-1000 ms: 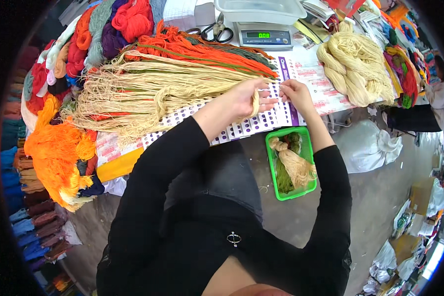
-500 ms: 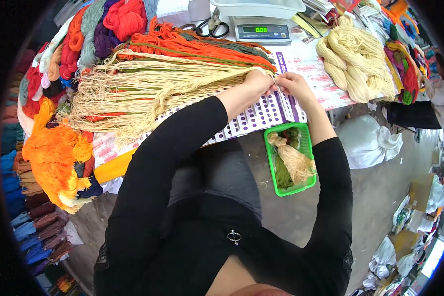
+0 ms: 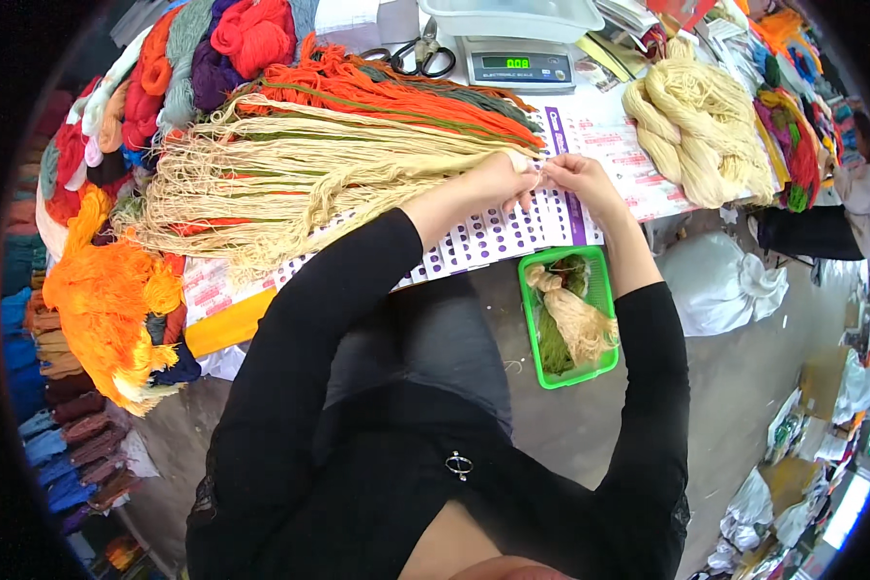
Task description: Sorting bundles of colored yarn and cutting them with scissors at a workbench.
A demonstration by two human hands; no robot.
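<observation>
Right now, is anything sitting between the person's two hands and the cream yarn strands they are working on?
Nothing visible does. The left hand already grips the gathered end of the cream yarn bundle, and the right hand meets it there with its fingers pinching at the same end, above the purple-dotted card. The green basket lies lower, clear of both.
</observation>
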